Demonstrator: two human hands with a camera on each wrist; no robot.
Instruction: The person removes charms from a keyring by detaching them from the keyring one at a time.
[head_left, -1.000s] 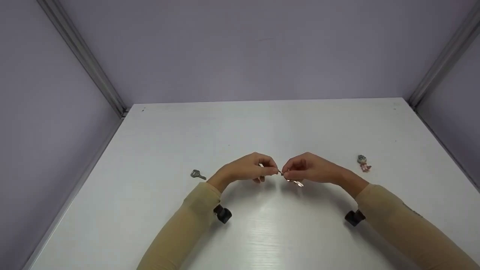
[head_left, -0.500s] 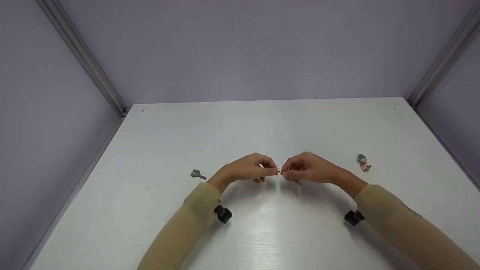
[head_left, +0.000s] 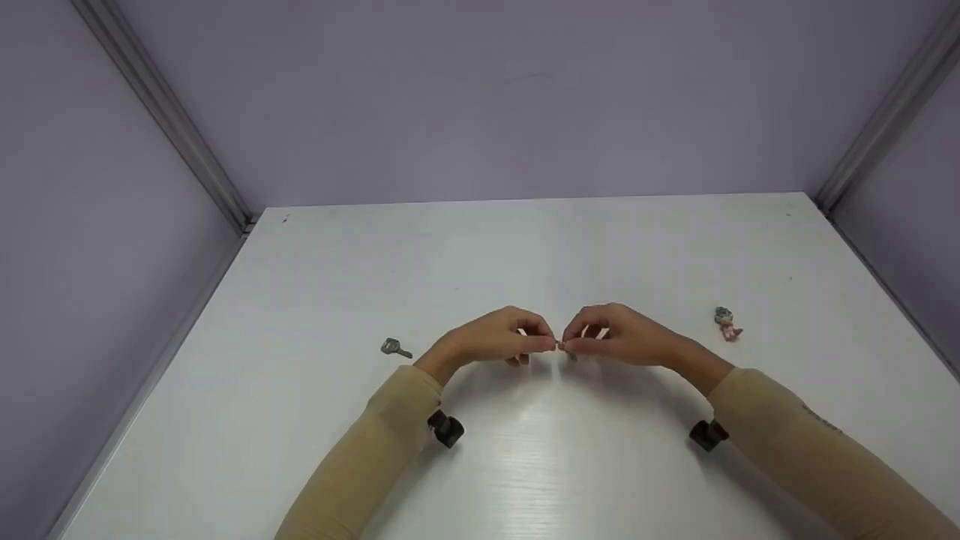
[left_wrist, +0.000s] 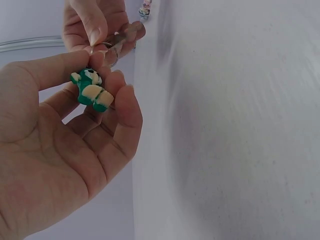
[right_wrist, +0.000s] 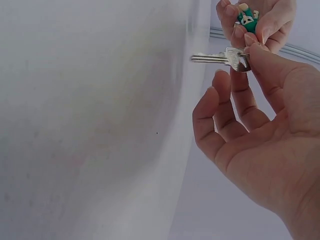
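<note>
Left hand (left_wrist: 60, 150) pinching green charm (left_wrist: 91, 90), right hand (right_wrist: 260, 135) pinching silver key (right_wrist: 222, 58), key now tucked under fingers, formerly dangling, mid-worktop (head_left: 525, 247).

Far figurine (head_left: 726, 323) & key (head_left: 394, 348) too small.

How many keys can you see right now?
2: one key pinched in the right hand at table centre, another lying left of the left hand. None seem hidden.
</note>
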